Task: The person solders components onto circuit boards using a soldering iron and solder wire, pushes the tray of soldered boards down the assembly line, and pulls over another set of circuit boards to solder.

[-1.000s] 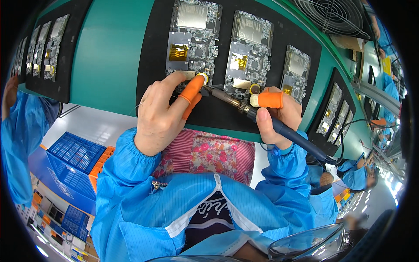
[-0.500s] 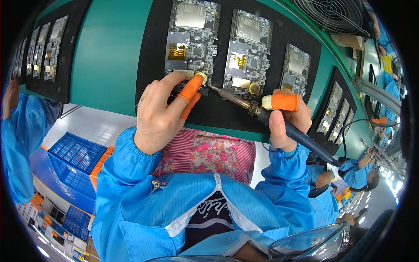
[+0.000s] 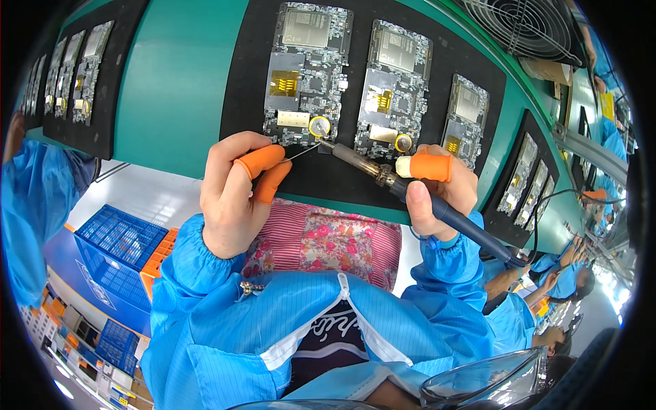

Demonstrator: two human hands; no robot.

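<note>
My left hand (image 3: 234, 193), with orange finger cots on two fingers, pinches a thin solder wire (image 3: 303, 152). The wire's end reaches the lower edge of a circuit board (image 3: 320, 83), just below a round coin cell (image 3: 319, 126). My right hand (image 3: 445, 193) is closed round a dark blue soldering iron (image 3: 471, 234), an orange cot on one finger. The iron's tip points left and meets, or nearly meets, the wire's end under the coin cell; contact is too small to tell. This board also carries a silver shield and a yellow-gold patch.
Two similar boards (image 3: 393, 85) (image 3: 467, 116) lie to the right on the same black mat (image 3: 239, 102), over a green bench (image 3: 178, 82). More mats with boards lie on both sides. A fan (image 3: 523, 27) is at the far right; a blue crate (image 3: 119, 239) stands lower left. Co-workers sit nearby.
My left hand has drawn back left and down from the coin cell, uncovering it, and the solder wire now shows. The iron has shifted slightly left and down, and the boards appear slightly lower.
</note>
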